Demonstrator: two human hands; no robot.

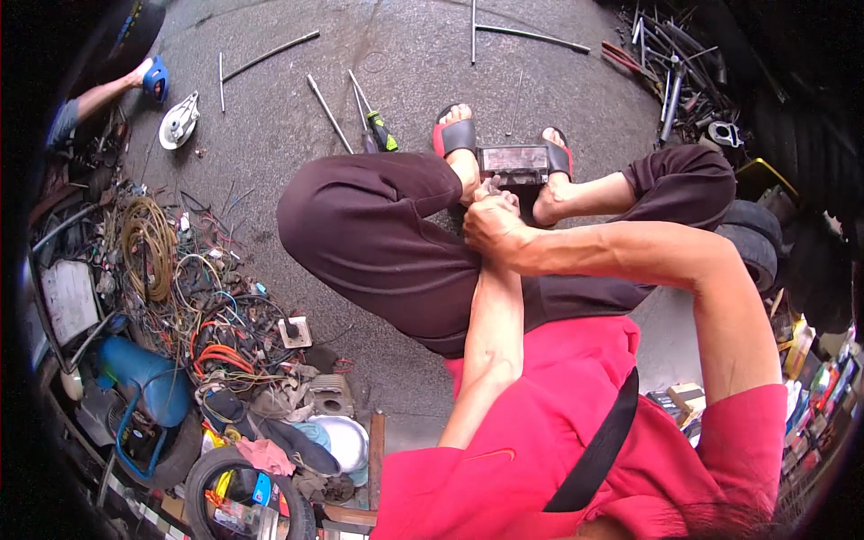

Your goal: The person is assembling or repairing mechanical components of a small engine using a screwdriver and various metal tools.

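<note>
Dark box on the ground between two sandals, hands at its near edge.
Right hand curled over mostly hidden left hand; grasp of either: cannot tell. Green-handled tool lies leftward.

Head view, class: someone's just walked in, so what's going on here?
A person in a red shirt has their left hand and right hand together at the near side of a black rectangular box, which lies between their feet. The right hand partly covers the left, so whether they hold anything small cannot be made out. On the ground beyond the knees lie a screwdriver with a green-and-black handle and a T-shaped metal bar.
</note>
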